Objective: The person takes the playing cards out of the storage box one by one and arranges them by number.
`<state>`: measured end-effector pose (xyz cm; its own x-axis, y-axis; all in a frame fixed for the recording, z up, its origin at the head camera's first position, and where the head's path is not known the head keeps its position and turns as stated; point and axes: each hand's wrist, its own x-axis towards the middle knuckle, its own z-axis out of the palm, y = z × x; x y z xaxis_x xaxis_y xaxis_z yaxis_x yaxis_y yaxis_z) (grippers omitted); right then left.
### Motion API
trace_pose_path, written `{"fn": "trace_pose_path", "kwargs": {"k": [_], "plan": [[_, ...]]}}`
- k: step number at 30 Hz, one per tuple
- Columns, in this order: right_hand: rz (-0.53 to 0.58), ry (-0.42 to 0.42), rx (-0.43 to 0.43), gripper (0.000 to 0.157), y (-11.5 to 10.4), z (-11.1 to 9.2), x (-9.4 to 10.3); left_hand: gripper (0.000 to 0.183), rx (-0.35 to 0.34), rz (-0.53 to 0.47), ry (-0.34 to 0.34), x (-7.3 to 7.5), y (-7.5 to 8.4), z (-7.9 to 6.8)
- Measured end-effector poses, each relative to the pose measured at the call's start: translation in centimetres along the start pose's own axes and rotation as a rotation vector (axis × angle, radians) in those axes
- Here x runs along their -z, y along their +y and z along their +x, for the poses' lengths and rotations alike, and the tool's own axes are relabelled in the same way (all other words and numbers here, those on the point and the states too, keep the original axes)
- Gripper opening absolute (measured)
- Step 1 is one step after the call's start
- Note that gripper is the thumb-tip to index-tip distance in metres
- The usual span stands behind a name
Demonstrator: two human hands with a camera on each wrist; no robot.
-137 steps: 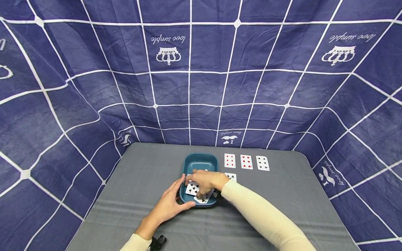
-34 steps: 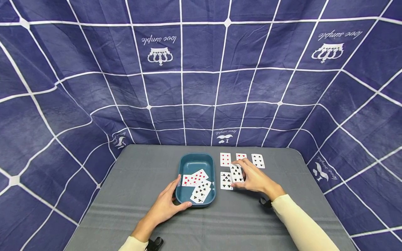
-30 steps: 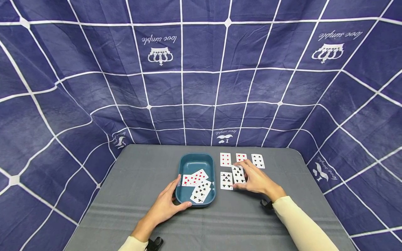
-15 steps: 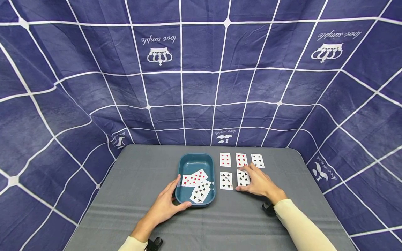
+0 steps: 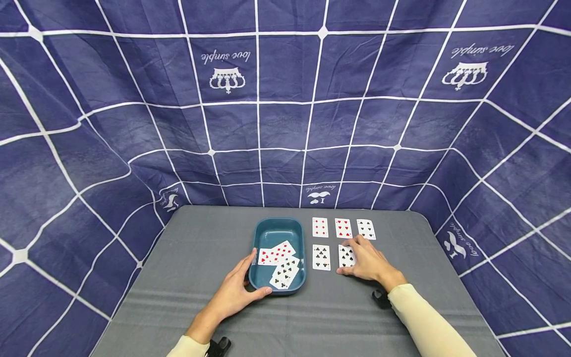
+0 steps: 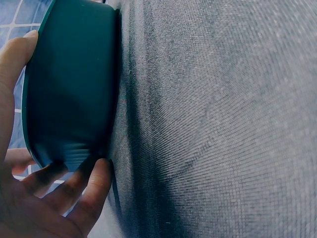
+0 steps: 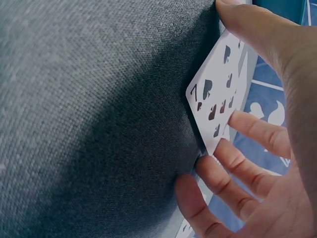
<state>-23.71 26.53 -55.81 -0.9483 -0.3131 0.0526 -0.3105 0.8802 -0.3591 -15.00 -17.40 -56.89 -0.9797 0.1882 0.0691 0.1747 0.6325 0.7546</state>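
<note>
My right hand (image 5: 368,260) holds a seven of spades (image 5: 345,256) by its edges between thumb and fingers, face up and low over the table. In the right wrist view the card (image 7: 213,94) leans a little off the cloth, with the thumb at one edge and fingertips along the opposite one. A clubs card (image 5: 321,257) lies to its left. My left hand (image 5: 236,286) grips the near left corner of a blue-green tray (image 5: 280,221), thumb at the rim and fingers round the outer wall. Inside the tray lie several loose cards, red (image 5: 267,257) and black (image 5: 285,272).
Behind the right hand, a diamonds card (image 5: 319,227), a hearts card (image 5: 343,228) and a spades card (image 5: 366,229) form a row. Grey cloth (image 5: 200,238) covers the table. A blue curtain with white lines (image 5: 285,124) surrounds its back and sides.
Earlier my right hand was in the tray. Over the last second it has carried the seven of spades rightward and down to the table, beside the clubs card. The left hand stays put.
</note>
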Motion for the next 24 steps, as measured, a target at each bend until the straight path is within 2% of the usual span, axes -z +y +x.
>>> {"fn": "trace_pose_path", "kwargs": {"k": [24], "plan": [[-0.022,-0.029,-0.003,0.089,-0.22,0.10,0.02,0.123,0.000,0.012,-0.001,0.12,0.21,-0.16]]}}
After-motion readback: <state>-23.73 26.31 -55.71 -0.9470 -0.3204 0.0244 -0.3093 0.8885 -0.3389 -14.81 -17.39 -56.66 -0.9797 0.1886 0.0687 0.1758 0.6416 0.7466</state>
